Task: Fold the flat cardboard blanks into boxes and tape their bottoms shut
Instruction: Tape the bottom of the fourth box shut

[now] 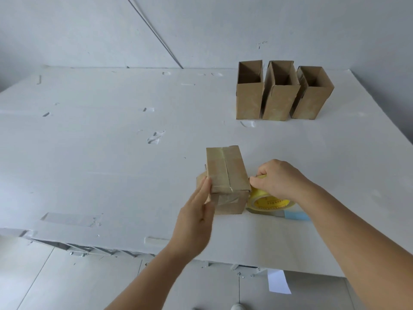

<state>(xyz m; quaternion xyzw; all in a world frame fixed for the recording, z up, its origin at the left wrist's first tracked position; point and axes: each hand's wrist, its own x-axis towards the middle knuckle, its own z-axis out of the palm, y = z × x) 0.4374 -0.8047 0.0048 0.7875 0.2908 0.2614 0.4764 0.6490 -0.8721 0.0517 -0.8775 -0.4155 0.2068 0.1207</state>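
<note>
On the white table (pixel 89 175), left hand (pixel 196 218) flat against taped box (pixel 225 175), right hand (pixel 277 180) pinching tape roll (pixel 268 201).

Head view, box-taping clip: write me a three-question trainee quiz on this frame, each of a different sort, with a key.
1. True or false: the taped brown cardboard box near the hands stands bottom-up.
2. How many open-topped brown cardboard boxes stand in the far row?
3. The right hand is at: A) the yellow-cored roll of clear tape, B) a far box, C) the white table edge.

Key: 1 true, tape runs along its top seam; 2 three; 3 A, while the left hand rests flat against the box's left side.
</note>
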